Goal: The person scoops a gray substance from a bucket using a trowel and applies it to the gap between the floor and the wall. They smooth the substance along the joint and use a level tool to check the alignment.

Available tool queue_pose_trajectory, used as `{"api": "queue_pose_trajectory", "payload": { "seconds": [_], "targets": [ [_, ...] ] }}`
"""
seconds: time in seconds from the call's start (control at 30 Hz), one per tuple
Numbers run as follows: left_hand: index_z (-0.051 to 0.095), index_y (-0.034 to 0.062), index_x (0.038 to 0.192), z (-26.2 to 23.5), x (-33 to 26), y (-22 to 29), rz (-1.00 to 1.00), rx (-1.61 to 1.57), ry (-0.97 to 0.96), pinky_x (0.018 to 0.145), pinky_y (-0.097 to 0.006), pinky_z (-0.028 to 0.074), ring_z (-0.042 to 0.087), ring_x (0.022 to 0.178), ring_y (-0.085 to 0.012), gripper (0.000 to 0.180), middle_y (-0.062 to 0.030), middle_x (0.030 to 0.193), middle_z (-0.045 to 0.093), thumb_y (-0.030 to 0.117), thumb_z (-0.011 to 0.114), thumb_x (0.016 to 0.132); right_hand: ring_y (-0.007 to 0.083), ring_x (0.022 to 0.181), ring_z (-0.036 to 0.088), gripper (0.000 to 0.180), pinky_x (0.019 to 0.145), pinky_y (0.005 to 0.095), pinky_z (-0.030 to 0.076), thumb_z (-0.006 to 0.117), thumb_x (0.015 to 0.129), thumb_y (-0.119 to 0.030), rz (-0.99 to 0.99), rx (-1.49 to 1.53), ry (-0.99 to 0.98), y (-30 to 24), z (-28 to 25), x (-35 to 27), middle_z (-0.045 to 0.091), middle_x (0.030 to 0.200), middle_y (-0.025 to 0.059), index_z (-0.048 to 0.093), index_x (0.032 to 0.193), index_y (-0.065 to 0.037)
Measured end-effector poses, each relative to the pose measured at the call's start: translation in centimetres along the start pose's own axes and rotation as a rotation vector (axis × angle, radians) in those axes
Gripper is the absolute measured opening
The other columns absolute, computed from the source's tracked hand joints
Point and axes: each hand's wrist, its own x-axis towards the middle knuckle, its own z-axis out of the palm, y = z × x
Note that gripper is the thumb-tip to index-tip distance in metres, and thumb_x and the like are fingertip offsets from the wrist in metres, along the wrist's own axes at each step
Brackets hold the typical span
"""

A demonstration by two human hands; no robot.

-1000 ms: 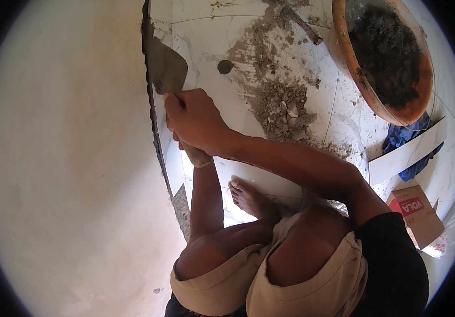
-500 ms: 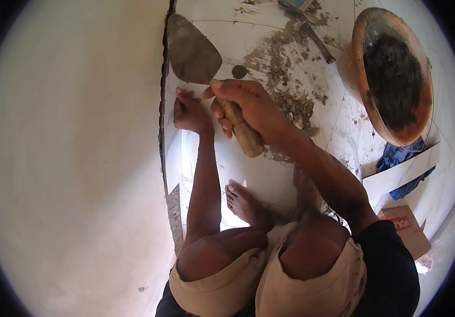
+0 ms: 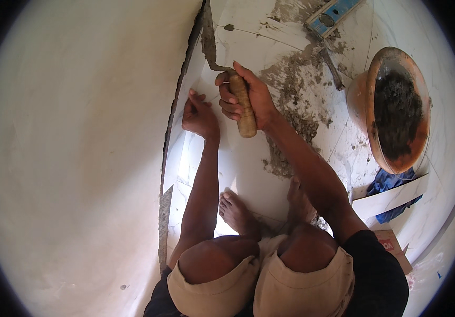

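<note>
My right hand (image 3: 248, 98) grips the wooden handle of a trowel (image 3: 242, 108). The trowel's grey blade (image 3: 208, 42) stands edge-on against the mortar-filled joint (image 3: 177, 100) where the white wall (image 3: 79, 158) meets the floor. My left hand (image 3: 200, 115) presses flat, fingers spread, on a white skirting tile (image 3: 182, 137) leaning at the foot of the wall, just left of the trowel handle. I am squatting; my knees and bare feet show below.
An orange pan (image 3: 394, 108) of dark wet mortar stands at the right. Grey mortar smears (image 3: 296, 90) cover the white floor tiles. A blue spirit level (image 3: 333, 15) lies at the top. A blue cloth (image 3: 391, 185), a tile strip (image 3: 391, 198) and a cardboard box (image 3: 394, 248) lie at lower right.
The trowel has turned from flat to edge-on and moved up along the wall joint. My left hand has shifted onto the skirting tile beside it. The view has moved left and nearer.
</note>
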Motion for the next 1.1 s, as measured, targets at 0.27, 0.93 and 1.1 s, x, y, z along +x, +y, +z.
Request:
{"api": "queue_pose_trajectory", "payload": {
  "seconds": [0.27,0.93,1.1],
  "targets": [
    [0.075,-0.0049,0.097,0.0,0.4,-1.0,-0.005,-0.084,0.018,0.051,-0.027,0.049,0.06,0.054,-0.0121,0.035,-0.0079,0.075,0.072,0.029,0.068,0.099,0.0139,0.051,0.05,0.047,0.045,0.0307,0.044,0.042,0.104,-0.043,-0.081,-0.383,0.459,-1.4,1.8,-3.0,0.053,0.07,0.0041,0.061,0.111,0.0],
    [0.076,-0.005,0.097,0.0,0.1,-0.6,0.061,-0.033,0.003,0.048,-0.027,0.049,0.062,0.053,-0.0132,0.032,-0.0093,0.074,0.073,0.026,0.07,0.097,0.0108,0.056,0.052,0.025,0.048,0.0278,0.045,0.066,0.097,-0.026,-0.147,-0.923,0.711,-3.9,1.0,-7.4,0.056,0.076,0.002,0.061,0.108,-0.004],
    [0.072,-0.0053,0.11,-0.5,0.1,-1.4,0.19,0.114,-0.065,0.055,-0.029,0.054,0.064,0.062,-0.0157,0.032,-0.0122,0.086,0.074,0.024,0.069,0.098,0.0117,0.058,0.053,0.027,0.049,0.0271,0.044,0.06,0.1,-0.025,-0.051,-0.446,0.465,-4.2,1.3,-7.4,0.056,0.081,0.0039,0.058,0.113,-0.002]
  ]
}}
